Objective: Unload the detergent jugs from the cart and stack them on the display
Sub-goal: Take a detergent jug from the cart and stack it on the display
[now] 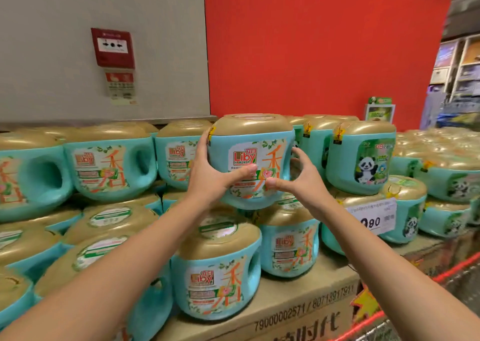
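Observation:
A teal detergent jug (253,143) with a gold top and a Liby label sits on the top tier of the stacked display, at the centre. My left hand (210,169) grips its left side, thumb across the label. My right hand (298,177) holds its right side by the handle hollow, thumb on the label. Below it stand more teal jugs (215,286) on cardboard boxes (285,312). Further jugs (109,164) fill the rows to the left. The cart is out of view.
Panda-labelled teal jugs (362,159) stack to the right, with a white price tag (372,217) in front. A grey wall with a red alarm box (113,47) and a red wall (324,42) stand behind. Store shelves (459,65) are at far right.

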The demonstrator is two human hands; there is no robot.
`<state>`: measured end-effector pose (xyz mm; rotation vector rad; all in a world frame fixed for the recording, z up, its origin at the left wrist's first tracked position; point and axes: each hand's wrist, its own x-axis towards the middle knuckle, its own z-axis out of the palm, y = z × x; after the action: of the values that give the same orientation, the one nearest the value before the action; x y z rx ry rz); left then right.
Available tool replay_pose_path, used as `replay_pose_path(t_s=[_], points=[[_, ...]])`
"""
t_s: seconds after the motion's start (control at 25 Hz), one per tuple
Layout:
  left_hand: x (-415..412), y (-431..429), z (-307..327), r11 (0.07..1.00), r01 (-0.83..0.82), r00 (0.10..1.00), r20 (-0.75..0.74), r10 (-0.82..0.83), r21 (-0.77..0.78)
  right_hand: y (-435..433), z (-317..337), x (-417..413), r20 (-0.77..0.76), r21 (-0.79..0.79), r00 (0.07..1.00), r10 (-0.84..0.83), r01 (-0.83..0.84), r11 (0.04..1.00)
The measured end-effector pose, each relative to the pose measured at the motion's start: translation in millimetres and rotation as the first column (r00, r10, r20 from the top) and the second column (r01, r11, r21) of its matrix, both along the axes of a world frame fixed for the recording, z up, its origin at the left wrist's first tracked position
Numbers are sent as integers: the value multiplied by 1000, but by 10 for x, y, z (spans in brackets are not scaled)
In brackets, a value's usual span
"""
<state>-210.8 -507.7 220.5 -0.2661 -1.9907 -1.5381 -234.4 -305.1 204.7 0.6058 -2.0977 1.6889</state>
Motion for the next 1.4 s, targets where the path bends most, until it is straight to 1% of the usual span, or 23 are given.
replay_pose_path(t_s=[0.08, 0.2, 0.32, 0.48, 0.64, 0.76, 0.84, 1.08, 1.4], points=[[-189, 12, -10, 1000, -19, 999, 29, 20, -15, 0, -7, -218, 17, 12, 1000, -4, 4, 1000], [-419, 26, -65, 999, -50, 996, 75, 49, 3, 40, -31, -488, 45, 43, 999, -23, 21, 999], [-585, 58, -143, 996, -88, 992, 88, 87, 4, 84, -45, -679, 49, 75, 998, -26, 22, 997], [-795, 141, -198, 996, -93, 989, 113, 91, 12, 153, -60, -871, 72, 61, 997, -12, 8, 998], [-929, 204, -244, 997, -78, 992, 99, 79, -12, 192, -143, -1032, 102, 107, 994, -38, 27, 994], [-981, 201, -303, 995, -95, 989, 116, 95, -3, 165, -186, -1108, 132, 70, 991, -29, 20, 997], [-1018, 170, -351, 995, -95, 989, 115, 97, -25, 136, -220, -1142, 145, 39, 989, -32, 26, 999], [-1078, 107, -461, 980, -121, 980, 140, 144, -161, 148, -292, -1237, 141, -9, 989, -39, 40, 999], [-1101, 110, -490, 964, -157, 970, 148, 191, -215, 137, -317, -1244, 94, 12, 990, -103, 103, 995]])
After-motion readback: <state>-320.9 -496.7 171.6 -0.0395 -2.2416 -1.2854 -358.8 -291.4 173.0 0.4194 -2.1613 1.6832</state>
